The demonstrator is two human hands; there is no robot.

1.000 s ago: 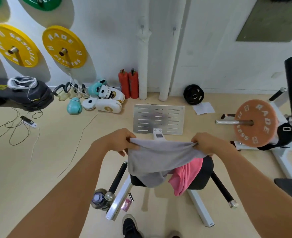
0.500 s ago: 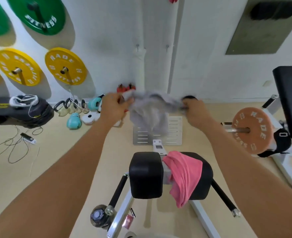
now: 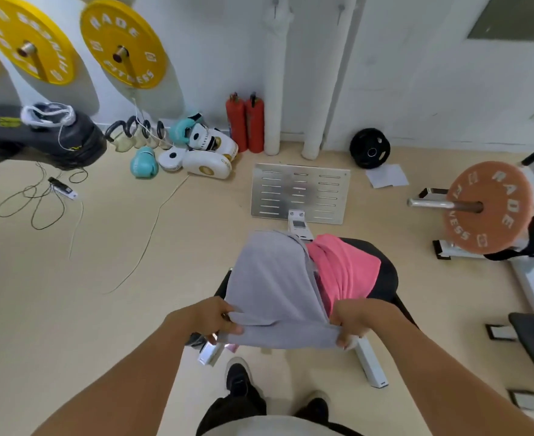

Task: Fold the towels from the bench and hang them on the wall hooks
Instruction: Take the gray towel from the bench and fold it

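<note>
Head view looks down on a gym floor [image 3: 70,278] with a padded tabletop [image 3: 385,272] of a bench at centre. Over its pad lies the grey towel [image 3: 272,278], its far part draped on the pad and its near edge lifted toward the person. Just beside it on the right, touching it, a pink towel [image 3: 344,272] hangs over the same pad, not yet handled. The left hand [image 3: 209,316] pinches the grey towel's near left corner; the right hand [image 3: 353,319] grips the near right corner, so the hands are held apart with the edge stretched between them. To fold well, I judge the edge should stay taut and level, the two near corners carried evenly to meet the far corners, and the pink towel left undisturbed. Two small wall hooks [image 3: 275,1] show high on the wall, bare.
</note>
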